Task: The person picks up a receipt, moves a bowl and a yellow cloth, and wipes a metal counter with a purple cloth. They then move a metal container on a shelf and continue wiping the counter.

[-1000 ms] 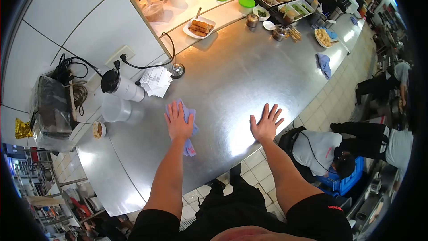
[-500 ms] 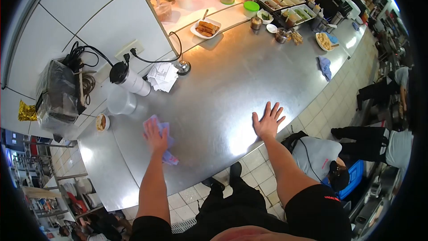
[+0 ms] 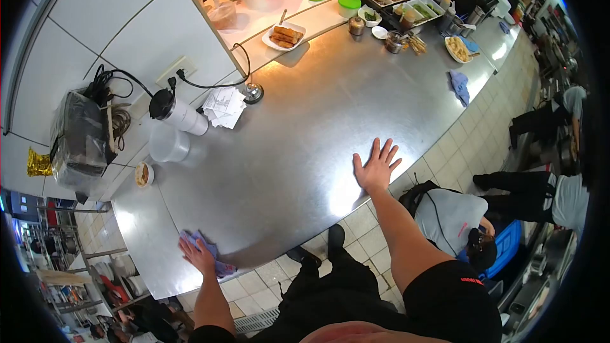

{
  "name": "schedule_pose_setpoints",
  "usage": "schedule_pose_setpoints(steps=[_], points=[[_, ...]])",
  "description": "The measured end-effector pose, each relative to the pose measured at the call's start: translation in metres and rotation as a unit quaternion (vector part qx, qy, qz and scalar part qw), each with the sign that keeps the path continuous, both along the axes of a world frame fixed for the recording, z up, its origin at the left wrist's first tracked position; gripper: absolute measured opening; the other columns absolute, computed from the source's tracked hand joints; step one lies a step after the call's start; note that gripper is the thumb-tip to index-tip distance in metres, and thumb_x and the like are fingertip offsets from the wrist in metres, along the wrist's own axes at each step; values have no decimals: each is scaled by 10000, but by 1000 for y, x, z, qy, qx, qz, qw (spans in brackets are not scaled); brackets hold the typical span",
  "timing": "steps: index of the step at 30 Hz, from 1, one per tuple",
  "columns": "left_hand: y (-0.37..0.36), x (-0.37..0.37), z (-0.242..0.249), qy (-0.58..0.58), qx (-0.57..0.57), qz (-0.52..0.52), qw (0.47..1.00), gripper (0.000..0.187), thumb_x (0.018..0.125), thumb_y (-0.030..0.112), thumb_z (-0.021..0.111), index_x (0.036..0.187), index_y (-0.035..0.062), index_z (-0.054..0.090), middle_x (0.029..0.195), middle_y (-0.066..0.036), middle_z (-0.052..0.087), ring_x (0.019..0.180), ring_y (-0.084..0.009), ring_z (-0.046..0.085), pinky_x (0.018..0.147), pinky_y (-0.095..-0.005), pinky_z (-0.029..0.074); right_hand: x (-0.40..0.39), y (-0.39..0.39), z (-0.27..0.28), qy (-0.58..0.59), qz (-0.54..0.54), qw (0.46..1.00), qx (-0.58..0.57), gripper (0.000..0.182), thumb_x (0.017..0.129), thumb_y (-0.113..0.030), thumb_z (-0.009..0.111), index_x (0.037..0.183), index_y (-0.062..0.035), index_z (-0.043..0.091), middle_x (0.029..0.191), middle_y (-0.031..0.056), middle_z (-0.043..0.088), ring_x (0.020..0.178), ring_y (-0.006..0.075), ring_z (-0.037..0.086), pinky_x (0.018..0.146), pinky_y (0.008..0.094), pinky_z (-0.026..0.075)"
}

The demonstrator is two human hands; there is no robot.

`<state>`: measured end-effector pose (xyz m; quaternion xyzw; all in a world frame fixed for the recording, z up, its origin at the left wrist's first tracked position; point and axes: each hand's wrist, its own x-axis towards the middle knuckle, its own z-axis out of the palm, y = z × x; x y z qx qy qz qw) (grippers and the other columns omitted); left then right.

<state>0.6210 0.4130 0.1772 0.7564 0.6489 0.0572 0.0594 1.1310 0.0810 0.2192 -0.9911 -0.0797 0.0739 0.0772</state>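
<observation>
My left hand (image 3: 199, 257) lies flat on a purple cleaning cloth (image 3: 207, 246), pressing it against the steel counter (image 3: 273, 171) near its front left edge. Its fingers are stretched out, and part of the cloth is hidden beneath it. Close to the front edge on the right, my right hand (image 3: 375, 166) rests palm down on the bare metal with its fingers spread, holding nothing.
By the wall are a clear round container (image 3: 168, 144), a white bottle (image 3: 181, 116), paper slips (image 3: 223, 108) and a small bowl (image 3: 144, 175). A plate of fried rolls (image 3: 284, 36) sits on the ledge. Another cloth (image 3: 459, 87) lies right. Someone in grey (image 3: 448, 216) bends low beside the counter.
My left hand and the cloth have slid toward me and to the left, to the counter's front edge. My right hand stays spread on the counter; the view has shifted slightly.
</observation>
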Motion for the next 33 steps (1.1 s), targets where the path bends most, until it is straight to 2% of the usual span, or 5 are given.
schedule_pose_setpoints(steps=[8,15,22,28,33], points=[[-54,19,-17,3,16,169,985,775,1046,603,320,1570,33,338,1668,-167,231,1551,-378,157,1205,-623,172,2,-1,-2,2,-2,1000,2,926,935,-664,429,1618,-76,215,1680,262,55,1547,473,-31,1207,663,-11],[-120,71,-2,-19,9,-95,995,754,1048,551,353,1593,36,270,1678,-183,188,1554,-423,94,1222,-613,93,4,-1,0,14,-4,1000,-2,926,942,-668,417,1620,-74,204,1683,259,34,1545,479,-23,1203,670,-2],[-86,57,26,-12,-50,-294,954,773,968,504,482,1584,72,310,1675,-191,197,1551,-435,122,1226,-618,100,2,1,0,3,-5,1000,-8,927,936,-677,421,1621,-88,211,1684,248,57,1548,466,-20,1209,658,-7],[-66,58,31,1,-56,-231,971,734,989,455,472,1601,99,282,1685,-173,180,1561,-405,99,1233,-602,83,2,2,-2,-1,-1,1000,0,917,939,-658,424,1617,-76,217,1676,271,61,1546,474,-21,1208,662,-13],[-58,96,-6,-4,15,14,1000,720,1021,480,455,1591,69,298,1678,-191,188,1557,-410,103,1232,-597,100,2,2,-2,-3,0,1000,-4,915,940,-651,429,1617,-74,214,1674,275,64,1545,476,-15,1206,665,-9]])
